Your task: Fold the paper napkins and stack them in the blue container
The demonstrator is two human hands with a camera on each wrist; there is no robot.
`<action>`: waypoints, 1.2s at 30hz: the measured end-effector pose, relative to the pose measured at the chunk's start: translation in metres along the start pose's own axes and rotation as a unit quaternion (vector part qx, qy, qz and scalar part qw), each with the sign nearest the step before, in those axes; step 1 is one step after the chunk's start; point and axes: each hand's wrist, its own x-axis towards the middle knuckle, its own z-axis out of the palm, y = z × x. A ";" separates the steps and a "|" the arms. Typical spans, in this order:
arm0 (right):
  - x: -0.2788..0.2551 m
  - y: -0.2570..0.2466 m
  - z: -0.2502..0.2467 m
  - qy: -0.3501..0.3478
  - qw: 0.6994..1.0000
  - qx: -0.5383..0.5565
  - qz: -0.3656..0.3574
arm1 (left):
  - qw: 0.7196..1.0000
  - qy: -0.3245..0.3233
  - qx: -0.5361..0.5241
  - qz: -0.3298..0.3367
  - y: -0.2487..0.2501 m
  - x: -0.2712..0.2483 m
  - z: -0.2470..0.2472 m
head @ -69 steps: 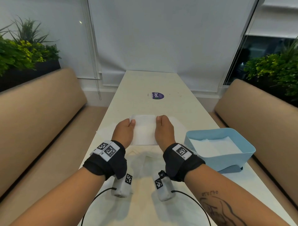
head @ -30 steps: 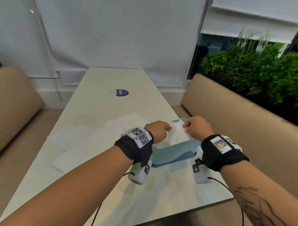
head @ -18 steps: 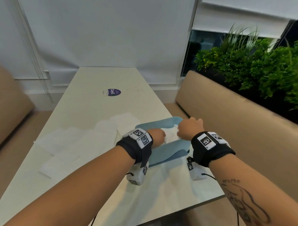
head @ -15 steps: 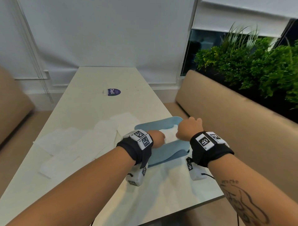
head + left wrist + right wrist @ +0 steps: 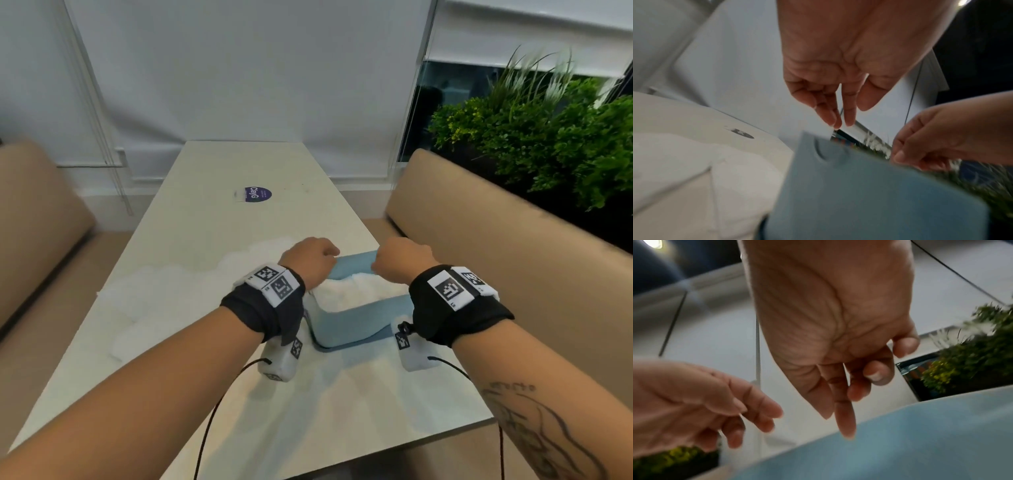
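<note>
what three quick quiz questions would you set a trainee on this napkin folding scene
1. True or false: the right hand is pinching a paper napkin.
2. Where do the loose white paper napkins lie? A) on the pale table, to the person's left of the light blue plastic container; B) on a wooden shelf; C) in a red bucket.
3. Fill in: the container holds a stack of white folded ____.
Key: 1 false, it and the left hand both hang empty over the container. 2 A. 3 napkins.
</note>
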 end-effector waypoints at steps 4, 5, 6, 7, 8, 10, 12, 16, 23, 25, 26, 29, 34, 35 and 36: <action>-0.010 -0.052 -0.018 -0.069 0.986 0.119 -0.092 | 0.996 0.045 -0.059 -0.046 -0.039 -0.020 -0.042; -0.014 -0.067 -0.019 -0.076 0.981 0.140 -0.111 | 0.995 0.050 -0.064 -0.062 -0.051 -0.026 -0.051; -0.017 -0.082 -0.018 -0.082 0.976 0.162 -0.122 | 0.993 0.054 -0.064 -0.080 -0.065 -0.033 -0.058; -0.020 -0.097 -0.017 -0.089 0.970 0.184 -0.130 | 0.992 0.056 -0.059 -0.099 -0.078 -0.039 -0.065; -0.021 -0.110 -0.014 -0.097 0.965 0.200 -0.138 | 0.990 0.054 -0.051 -0.119 -0.092 -0.046 -0.071; -0.022 -0.137 -0.004 -0.111 0.958 0.215 -0.154 | 0.986 0.051 -0.036 -0.158 -0.120 -0.060 -0.080; -0.021 -0.160 0.008 -0.131 0.955 0.211 -0.165 | 0.980 0.046 -0.021 -0.194 -0.145 -0.075 -0.087; -0.016 -0.199 0.038 -0.194 0.953 0.156 -0.172 | 0.968 -0.004 0.028 -0.249 -0.177 -0.099 -0.092; -0.001 -0.232 0.074 -0.146 0.969 0.069 -0.186 | 0.959 -0.057 0.045 -0.275 -0.197 -0.112 -0.086; 0.002 -0.236 0.079 -0.127 0.971 0.071 -0.189 | 0.961 -0.056 0.049 -0.267 -0.199 -0.110 -0.084; 0.002 -0.237 0.080 -0.116 0.972 0.072 -0.191 | 0.962 -0.053 0.051 -0.262 -0.200 -0.108 -0.083; 0.002 -0.239 0.083 -0.089 0.974 0.052 -0.204 | 0.966 -0.048 0.057 -0.248 -0.201 -0.102 -0.080; 0.000 -0.242 0.084 -0.041 0.969 -0.007 -0.243 | 0.967 -0.051 0.078 -0.237 -0.201 -0.096 -0.074; 0.000 -0.242 0.084 -0.036 0.968 -0.017 -0.248 | 0.967 -0.051 0.080 -0.236 -0.202 -0.095 -0.073; 0.000 -0.243 0.084 -0.033 0.967 -0.026 -0.251 | 0.967 -0.052 0.082 -0.236 -0.202 -0.095 -0.073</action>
